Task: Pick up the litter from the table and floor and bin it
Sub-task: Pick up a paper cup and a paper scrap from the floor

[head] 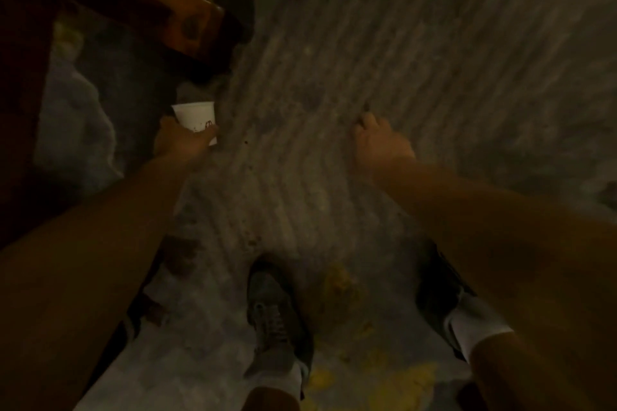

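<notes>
Cup (195, 119), white, light and easily squashed, is held low by the left hand (180, 142); right hand (380, 142) is curled, empty

I have a single view, from the camera on the person's head, tilted steeply down at the ribbed floor (334, 83). It sits close above both outstretched forearms, with the shoes (273, 317) at the bottom edge and a wooden table corner (197, 23) at upper left. The picture is dim and blurred
</notes>
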